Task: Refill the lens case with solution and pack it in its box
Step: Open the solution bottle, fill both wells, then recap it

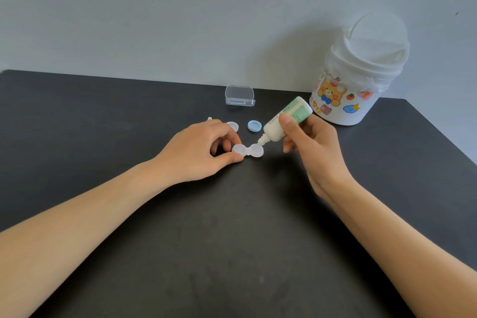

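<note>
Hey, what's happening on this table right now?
A person is refilling a contact lens case on a dark table. The left hand pinches the case's left well to steady it, while the right hand tilts a small solution bottle with its nozzle over the right well. A blue cap and a white cap lie behind, the clear box sits open farther back, beside a small white bin.

A stickered white bin (361, 80) stands on the black table (232, 240).
</note>
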Available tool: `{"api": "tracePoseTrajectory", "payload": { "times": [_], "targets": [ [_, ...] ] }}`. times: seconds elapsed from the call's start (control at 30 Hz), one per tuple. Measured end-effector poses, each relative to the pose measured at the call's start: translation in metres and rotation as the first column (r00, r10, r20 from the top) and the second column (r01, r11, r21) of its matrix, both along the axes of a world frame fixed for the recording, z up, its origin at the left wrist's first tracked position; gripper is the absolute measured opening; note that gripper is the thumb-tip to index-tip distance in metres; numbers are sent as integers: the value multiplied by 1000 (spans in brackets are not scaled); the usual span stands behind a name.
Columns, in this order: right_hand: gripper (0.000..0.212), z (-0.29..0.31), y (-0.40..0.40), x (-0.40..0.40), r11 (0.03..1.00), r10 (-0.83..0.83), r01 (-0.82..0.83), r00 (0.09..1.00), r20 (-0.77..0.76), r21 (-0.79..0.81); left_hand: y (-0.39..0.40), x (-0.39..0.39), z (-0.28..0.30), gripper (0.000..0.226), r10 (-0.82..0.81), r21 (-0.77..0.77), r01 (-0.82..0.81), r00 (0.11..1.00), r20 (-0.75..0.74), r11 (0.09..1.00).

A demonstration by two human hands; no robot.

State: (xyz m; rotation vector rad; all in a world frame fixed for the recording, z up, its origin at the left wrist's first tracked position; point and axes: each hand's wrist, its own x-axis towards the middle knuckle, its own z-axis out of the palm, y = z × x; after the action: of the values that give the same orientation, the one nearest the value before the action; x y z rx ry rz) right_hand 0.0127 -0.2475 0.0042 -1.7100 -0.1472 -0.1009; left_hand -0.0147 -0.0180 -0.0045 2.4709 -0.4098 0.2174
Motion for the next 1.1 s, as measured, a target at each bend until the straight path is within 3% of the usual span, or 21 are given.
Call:
{"api": "tracePoseTrajectory", "payload": {
  "times": [0.2, 0.47, 0.77, 1.1],
  "targets": [
    [25, 1, -3, 2, 959, 31, 35, 973, -228, 280, 0, 0, 0, 15, -5, 1, 5, 1000, 6, 1000],
    [33, 2, -2, 4, 913, 68, 67, 947, -313, 402, 0, 0, -2, 15, 6, -13, -6, 1000, 4, 1000],
    [26, -1, 13, -2, 951, 71, -2, 975, -212, 309, 1, 0, -2, 16, 0, 5, 0, 1000, 20, 1000],
    [23, -2, 23, -8, 998, 42, -43, 999, 32, 52, 1, 2, -3, 17, -8, 9, 8, 1000, 29, 1000]
  ]
}}
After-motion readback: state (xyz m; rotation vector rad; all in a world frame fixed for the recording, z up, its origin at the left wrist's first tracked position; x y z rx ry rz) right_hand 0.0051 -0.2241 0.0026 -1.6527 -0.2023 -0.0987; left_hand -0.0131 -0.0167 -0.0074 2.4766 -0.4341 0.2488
